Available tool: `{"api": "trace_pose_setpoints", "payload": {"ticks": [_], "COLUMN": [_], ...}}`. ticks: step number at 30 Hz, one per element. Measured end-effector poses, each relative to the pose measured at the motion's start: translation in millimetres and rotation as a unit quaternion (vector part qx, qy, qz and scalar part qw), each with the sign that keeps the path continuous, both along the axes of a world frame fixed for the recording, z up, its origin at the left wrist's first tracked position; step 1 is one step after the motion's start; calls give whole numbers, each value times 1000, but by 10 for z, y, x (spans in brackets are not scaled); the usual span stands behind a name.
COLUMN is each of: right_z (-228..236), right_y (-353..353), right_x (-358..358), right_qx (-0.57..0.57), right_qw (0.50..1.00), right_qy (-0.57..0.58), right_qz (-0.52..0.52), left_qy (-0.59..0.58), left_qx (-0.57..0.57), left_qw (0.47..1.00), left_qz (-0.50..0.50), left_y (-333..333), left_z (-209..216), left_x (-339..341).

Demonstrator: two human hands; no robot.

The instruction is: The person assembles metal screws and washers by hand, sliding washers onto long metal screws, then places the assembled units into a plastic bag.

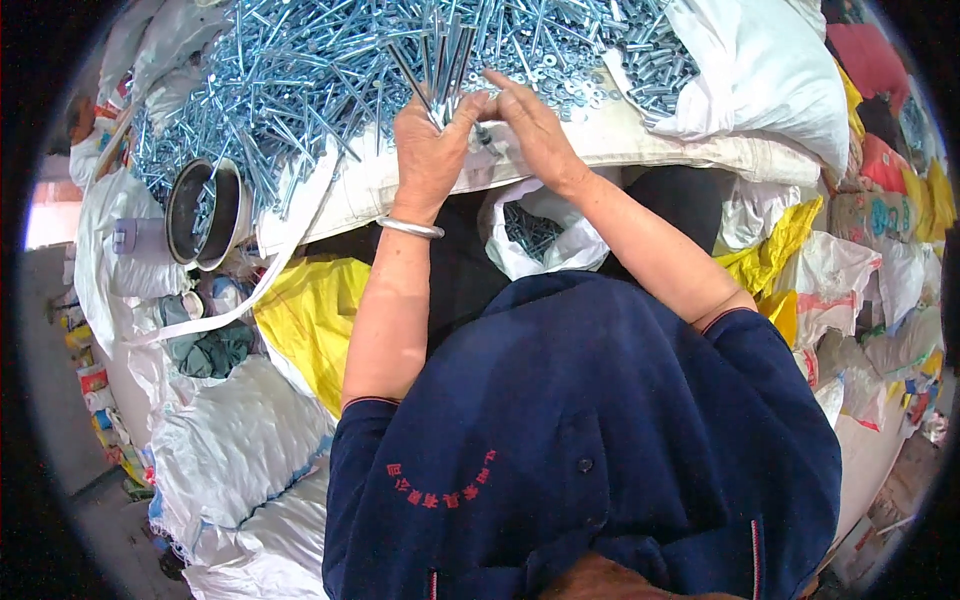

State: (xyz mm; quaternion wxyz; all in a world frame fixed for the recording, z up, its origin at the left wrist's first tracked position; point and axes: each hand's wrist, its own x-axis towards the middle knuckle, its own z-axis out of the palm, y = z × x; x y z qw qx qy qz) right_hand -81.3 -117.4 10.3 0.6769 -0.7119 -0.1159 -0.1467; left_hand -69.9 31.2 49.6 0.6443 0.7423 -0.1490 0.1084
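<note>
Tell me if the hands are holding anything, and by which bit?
The left hand grips a bundle of long metal rods near their lower ends. Whether the right hand holds anything can't be told.

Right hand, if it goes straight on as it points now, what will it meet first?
The right hand would probably first meet the long bolts in the left hand, though depth is unclear.

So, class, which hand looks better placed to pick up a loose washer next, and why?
Probably the right hand: it is nearer the loose washers, while the left hand is gripping a bundle of long bolts. Whether the right holds anything is unclear.
</note>
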Motion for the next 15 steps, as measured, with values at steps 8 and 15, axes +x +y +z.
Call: {"api": "trace_pose_setpoints", "payload": {"ticks": [8, 15], "right_z": [-92, -154], "right_y": [20, 72], "right_x": [27, 35], "right_qx": [-27, -32], "right_qw": [998, 996], "right_qy": [-44, -62], "right_qz": [-37, -53], "left_qy": [-4, 13], "left_qx": [23, 32], "left_qw": [1000, 999], "left_qz": [6, 17], "left_y": [-7, -2], "left_z": [-26, -16], "left_x": [14, 6]}}
